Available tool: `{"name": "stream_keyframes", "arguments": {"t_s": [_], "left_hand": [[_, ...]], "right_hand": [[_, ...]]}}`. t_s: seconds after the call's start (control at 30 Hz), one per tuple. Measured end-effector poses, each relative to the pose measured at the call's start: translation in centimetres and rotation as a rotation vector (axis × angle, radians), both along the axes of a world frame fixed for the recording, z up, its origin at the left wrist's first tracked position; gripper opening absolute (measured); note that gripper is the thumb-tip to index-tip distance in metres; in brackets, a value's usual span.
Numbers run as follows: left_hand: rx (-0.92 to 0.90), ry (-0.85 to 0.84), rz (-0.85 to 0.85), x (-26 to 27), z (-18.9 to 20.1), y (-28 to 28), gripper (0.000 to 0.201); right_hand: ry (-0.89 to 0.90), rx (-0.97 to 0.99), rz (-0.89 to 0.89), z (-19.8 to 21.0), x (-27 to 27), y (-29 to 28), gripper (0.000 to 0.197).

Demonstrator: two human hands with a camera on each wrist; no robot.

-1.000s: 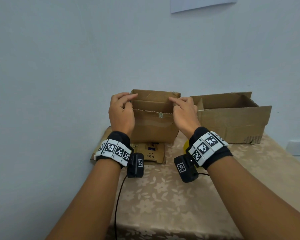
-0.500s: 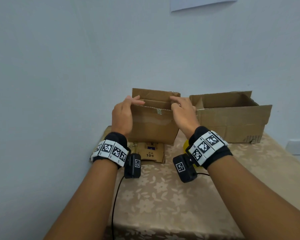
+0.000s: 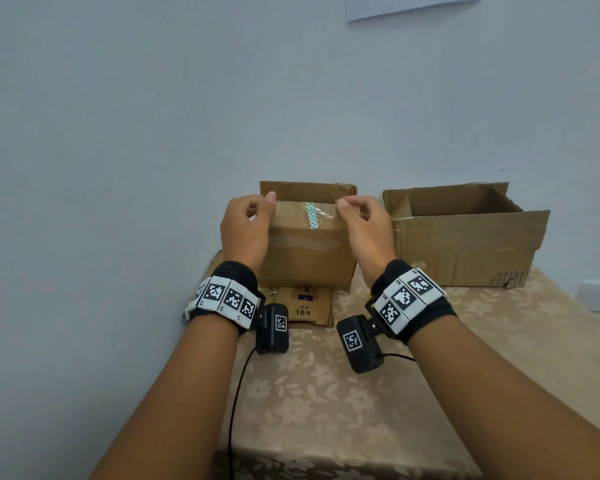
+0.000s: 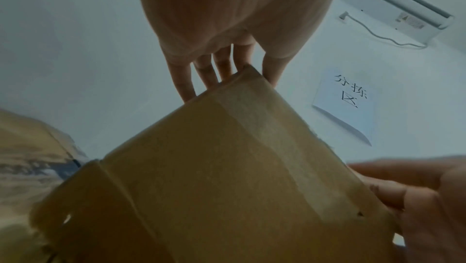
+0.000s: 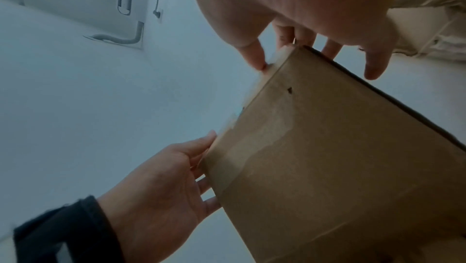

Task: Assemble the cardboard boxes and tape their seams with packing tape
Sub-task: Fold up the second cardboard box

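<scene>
A small brown cardboard box (image 3: 305, 258) stands at the back of the table, on a flattened carton (image 3: 305, 306). Its near top panel, with clear tape and a short green patterned strip (image 3: 313, 216), lies over the opening, while the far flap still stands upright. My left hand (image 3: 246, 226) pinches the box's upper left corner, the thumb on one side and the fingers (image 4: 209, 74) on the other. My right hand (image 3: 364, 226) pinches the upper right corner (image 5: 295, 52) the same way. No tape roll shows clearly.
A larger open cardboard box (image 3: 465, 237) stands just right of the small one, its flaps out. The table (image 3: 326, 410) has a beige flowered cloth. A wall runs close along the left and behind, with a paper sign (image 3: 413, 5) on it.
The box's open top with its inner flaps showed before. The near taped panel has come up and over the opening, and both hands have shifted to its top corners.
</scene>
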State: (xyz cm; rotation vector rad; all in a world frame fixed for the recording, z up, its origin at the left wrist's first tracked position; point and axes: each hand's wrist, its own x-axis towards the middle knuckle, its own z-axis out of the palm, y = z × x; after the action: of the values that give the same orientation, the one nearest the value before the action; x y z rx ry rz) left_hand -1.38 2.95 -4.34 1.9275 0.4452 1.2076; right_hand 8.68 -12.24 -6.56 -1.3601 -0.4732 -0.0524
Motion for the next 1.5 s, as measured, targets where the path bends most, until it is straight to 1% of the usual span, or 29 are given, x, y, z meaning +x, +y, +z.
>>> {"name": "stream_keyframes", "arguments": {"t_s": [0.03,0.07,0.17,0.23,0.3,0.37,0.43,0.47,0.53,0.57,0.63,0.67,0.7,0.8,0.83,0.9,0.97,1.03,1.07,1.13,1.17,1.2,1.3,1.37,1.47,1.5], "left_hand": [[-0.018,0.002,0.014,0.0,-0.1,0.1,0.018],[-0.038,0.000,0.019,0.1,-0.2,0.3,0.019],[-0.044,0.018,-0.033,0.0,-0.3,0.3,0.036],[-0.045,0.038,-0.091,0.1,-0.2,0.1,0.043],[-0.095,0.031,-0.127,0.3,-0.2,-0.2,0.040],[-0.175,0.010,-0.131,0.6,-0.4,-0.6,0.028],[-0.253,-0.007,-0.153,0.8,-0.4,-0.8,0.015],[-0.270,-0.002,-0.164,0.9,-0.5,-0.9,0.016],[-0.271,0.031,-0.168,0.9,-0.5,-1.0,0.025],[-0.262,0.042,-0.155,1.0,-0.5,-1.1,0.026],[-0.248,0.051,-0.121,1.1,-0.6,-1.0,0.017],[-0.256,0.053,-0.110,1.1,-0.6,-0.9,0.015],[-0.267,0.057,-0.106,1.1,-0.5,-0.8,0.017],[-0.304,0.088,-0.098,0.9,0.1,-0.8,0.030],[-0.326,0.095,-0.089,0.9,0.2,-0.8,0.031],[-0.381,0.110,-0.073,0.9,0.4,-0.8,0.025],[-0.397,0.085,-0.069,0.7,0.5,-0.9,0.022],[-0.352,0.019,-0.074,0.7,0.6,-1.0,0.023],[-0.332,-0.010,-0.075,0.7,0.8,-1.0,0.024],[-0.345,-0.005,-0.063,0.8,1.0,-0.9,0.031],[-0.386,0.026,-0.064,0.9,1.1,-0.7,0.035],[-0.449,0.067,-0.080,0.9,1.3,-0.7,0.040],[-0.634,0.167,-0.170,0.5,1.7,-0.8,0.054],[-0.711,0.122,-0.220,0.2,1.6,-1.0,0.051],[-0.744,0.042,-0.213,-0.1,1.6,-1.5,0.031],[-0.753,0.019,-0.214,-0.2,1.6,-1.6,0.028]], "right_hand": [[0.007,-0.007,-0.022,-0.2,0.2,0.1,0.019],[0.015,-0.016,-0.039,-0.5,0.4,0.2,0.020],[0.010,-0.030,-0.062,-0.9,0.7,0.4,0.028],[0.007,-0.015,-0.070,-0.8,0.7,0.6,0.042],[0.017,0.016,-0.036,-0.8,0.5,0.7,0.054],[0.030,0.031,0.025,-0.6,0.3,0.6,0.050],[0.082,0.069,0.071,-0.3,0.4,0.5,0.038],[0.113,0.092,0.098,-0.2,0.4,0.4,0.033],[0.142,0.108,0.127,-0.1,0.6,0.4,0.030],[0.131,0.102,0.122,-0.3,0.7,0.5,0.027],[0.061,0.058,0.080,-1.0,0.9,0.7,0.021],[0.034,0.044,0.057,-1.4,0.9,0.8,0.020],[0.030,0.039,0.040,-1.7,0.9,0.9,0.020],[0.060,0.056,0.039,-1.7,0.6,0.9,0.018],[0.075,0.059,0.051,-1.7,0.4,0.9,0.018],[0.121,0.080,0.084,-1.5,0.2,1.0,0.019],[0.127,0.116,0.106,-1.2,0.1,1.0,0.016],[0.101,0.182,0.114,-0.7,0.1,0.8,0.006],[0.088,0.220,0.127,-0.5,0.1,0.6,0.007],[0.093,0.296,0.183,-0.1,0.0,0.4,0.027],[0.105,0.332,0.214,0.2,-0.1,0.3,0.036],[0.110,0.350,0.231,0.2,-0.1,0.2,0.041],[0.125,0.355,0.263,0.2,-0.4,0.1,0.037],[0.120,0.349,0.269,0.3,-0.7,-0.1,0.036],[0.073,0.294,0.263,1.0,-1.1,-0.3,0.034],[0.069,0.267,0.262,1.3,-1.4,-0.5,0.033]]}}
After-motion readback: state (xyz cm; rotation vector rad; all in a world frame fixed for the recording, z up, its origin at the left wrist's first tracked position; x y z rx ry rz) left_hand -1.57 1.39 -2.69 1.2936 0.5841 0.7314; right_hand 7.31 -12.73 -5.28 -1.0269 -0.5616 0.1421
